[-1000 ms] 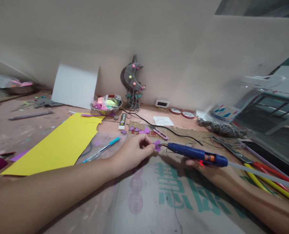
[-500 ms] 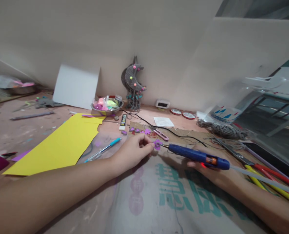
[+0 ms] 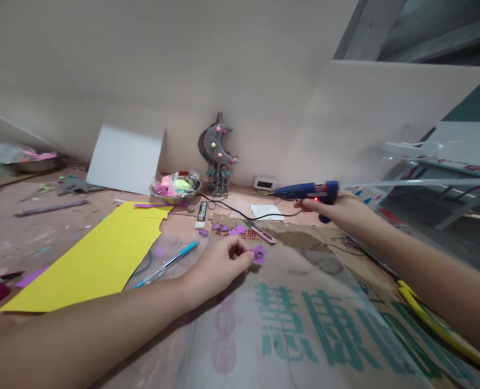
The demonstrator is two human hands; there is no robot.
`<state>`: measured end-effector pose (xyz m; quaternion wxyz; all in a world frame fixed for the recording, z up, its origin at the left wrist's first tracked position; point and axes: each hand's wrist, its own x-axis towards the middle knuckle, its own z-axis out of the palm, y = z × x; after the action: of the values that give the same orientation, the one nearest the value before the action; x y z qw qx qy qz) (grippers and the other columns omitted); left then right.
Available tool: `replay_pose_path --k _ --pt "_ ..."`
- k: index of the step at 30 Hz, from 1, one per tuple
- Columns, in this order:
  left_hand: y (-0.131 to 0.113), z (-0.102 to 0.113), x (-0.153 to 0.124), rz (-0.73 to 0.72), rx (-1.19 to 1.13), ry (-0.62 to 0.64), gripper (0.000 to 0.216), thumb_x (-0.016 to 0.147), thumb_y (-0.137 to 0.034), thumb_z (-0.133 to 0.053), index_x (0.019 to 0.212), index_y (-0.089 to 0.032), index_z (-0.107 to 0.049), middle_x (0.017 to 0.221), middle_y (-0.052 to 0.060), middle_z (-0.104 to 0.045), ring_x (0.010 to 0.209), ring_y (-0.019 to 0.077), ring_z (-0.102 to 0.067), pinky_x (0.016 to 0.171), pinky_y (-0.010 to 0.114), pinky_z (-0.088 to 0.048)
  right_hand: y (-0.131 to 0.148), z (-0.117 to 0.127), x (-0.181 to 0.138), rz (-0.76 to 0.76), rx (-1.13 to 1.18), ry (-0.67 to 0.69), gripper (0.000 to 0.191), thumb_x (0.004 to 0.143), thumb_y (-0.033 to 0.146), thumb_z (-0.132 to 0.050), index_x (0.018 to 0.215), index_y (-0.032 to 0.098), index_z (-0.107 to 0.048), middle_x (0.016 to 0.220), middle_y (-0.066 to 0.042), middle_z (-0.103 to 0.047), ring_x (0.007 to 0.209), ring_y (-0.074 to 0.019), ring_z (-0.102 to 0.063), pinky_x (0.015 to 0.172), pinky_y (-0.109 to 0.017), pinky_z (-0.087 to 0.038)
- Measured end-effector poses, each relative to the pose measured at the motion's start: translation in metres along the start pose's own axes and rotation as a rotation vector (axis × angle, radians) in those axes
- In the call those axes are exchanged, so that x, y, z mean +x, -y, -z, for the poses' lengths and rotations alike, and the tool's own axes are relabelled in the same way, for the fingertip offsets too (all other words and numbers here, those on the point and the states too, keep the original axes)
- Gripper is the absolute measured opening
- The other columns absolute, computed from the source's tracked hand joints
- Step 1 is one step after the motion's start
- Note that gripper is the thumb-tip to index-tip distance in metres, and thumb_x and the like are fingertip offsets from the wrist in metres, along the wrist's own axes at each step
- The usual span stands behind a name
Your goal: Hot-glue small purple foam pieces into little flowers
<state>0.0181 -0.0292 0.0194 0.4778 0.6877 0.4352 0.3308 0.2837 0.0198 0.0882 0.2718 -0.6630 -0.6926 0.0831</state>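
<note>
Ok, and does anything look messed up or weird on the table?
Yes, a little: the yellow paper has a notched, uneven edge at its far right corner, which looks odd beside its straight left side. I can't tell if it was cut or torn. I see no spill.

Little purple flower (image 3: 259, 254) and a blue glue gun (image 3: 296, 192), one per hand
So the flower's got rounded petals and a darker greyish ring in the middle, pinched by its edge in the left hand (image 3: 223, 263), face up; can't tell if it's touching the sheet below. The glue gun's in the right hand (image 3: 340, 208), pretty much level, nozzle pointing left and well apart from the flower, orange bit near the back, red light glowing, long translucent glue stick (image 3: 418, 182) poking out the rear.
</note>
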Motion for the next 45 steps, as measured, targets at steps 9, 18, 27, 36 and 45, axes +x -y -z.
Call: replay_pose_path --k 9,18,27,36,45 --pt "-0.001 -0.001 0.002 0.004 -0.006 0.018 0.014 0.079 -0.028 -0.052 0.071 -0.017 -0.051 0.064 -0.002 -0.056 0.062 0.0111 -0.050 0.058 0.021 -0.037 -0.033 -0.057 0.048 -0.113 -0.115 0.060 0.039 0.074 0.052 -0.058 0.073 0.013 -0.068 0.055 -0.005 -0.062 0.062 -0.0200 -0.060 0.060 -0.028 -0.044" --pt "0.001 -0.001 0.003 0.008 -0.007 0.027 0.015 0.079 -0.031 -0.051 0.072 -0.017 -0.051 0.063 -0.003 -0.054 0.058 0.0101 -0.048 0.056 0.021 -0.036 -0.050 -0.031 0.025 -0.053 -0.171 0.064 0.038 0.074 0.048 -0.059 0.091 0.015 -0.068 0.086 -0.010 -0.070 0.078 -0.0240 -0.063 0.070 -0.031 -0.045" --pt "0.005 -0.002 0.003 0.011 0.014 0.031 0.015 0.080 -0.030 -0.051 0.072 -0.017 -0.050 0.063 -0.003 -0.053 0.057 0.0096 -0.046 0.054 0.020 -0.035 -0.016 -0.019 -0.067 0.428 -0.054 0.403 0.033 0.078 0.046 -0.061 0.099 0.021 -0.065 0.105 -0.008 -0.062 0.099 -0.0225 -0.057 0.088 -0.036 -0.044" --pt "-0.001 -0.001 0.000 0.002 0.087 0.030 0.016 0.079 -0.030 -0.053 0.072 -0.016 -0.055 0.069 -0.001 -0.059 0.065 0.0112 -0.054 0.058 0.020 -0.040 0.006 -0.040 -0.085 0.375 0.017 0.165 0.018 0.091 0.025 -0.039 0.084 0.020 -0.055 0.082 -0.006 -0.065 0.074 -0.0170 -0.061 0.067 -0.030 -0.049" --pt "-0.004 0.001 0.000 -0.053 0.117 0.083 0.010 0.076 -0.020 -0.056 0.078 -0.015 -0.064 0.075 0.000 -0.066 0.068 0.0106 -0.058 0.059 0.018 -0.043 0.027 -0.062 -0.084 0.686 -0.041 -0.022 0.018 0.089 0.018 -0.045 0.082 0.019 -0.062 0.075 -0.003 -0.066 0.071 -0.0153 -0.059 0.065 -0.027 -0.046"
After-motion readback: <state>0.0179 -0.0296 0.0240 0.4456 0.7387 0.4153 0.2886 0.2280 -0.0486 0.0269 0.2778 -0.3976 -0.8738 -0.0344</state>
